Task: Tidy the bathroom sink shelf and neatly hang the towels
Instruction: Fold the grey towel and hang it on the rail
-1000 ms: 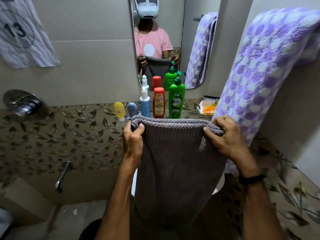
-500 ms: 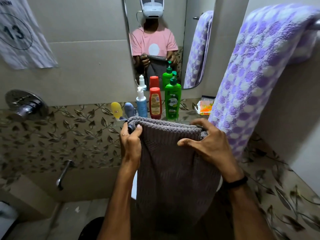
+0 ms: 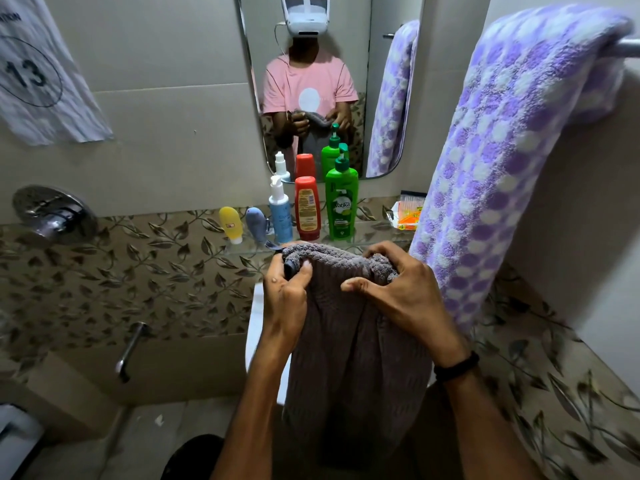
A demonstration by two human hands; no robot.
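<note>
Far left of the grey towel (image 3: 353, 358), a paper sheet (image 3: 38, 81) marked 13 is cut off by the frame edge. Just behind the towel's top edge, a glass shelf (image 3: 249, 251) carries a yellow tube (image 3: 231, 223), a red bottle (image 3: 307, 207) and a green bottle (image 3: 341, 206); its front is partly hidden. The left hand (image 3: 287, 289) grips the towel's upper left corner, thumb on the front. The right hand (image 3: 398, 289) curls over the bunched top edge, thumb pressing the cloth. The towel's lower end is lost in shadow. To its right, an orange packet (image 3: 408, 216) is half hidden by a purple towel (image 3: 502, 161), which is draped over a rail (image 3: 628, 48) cut off by the frame.
</note>
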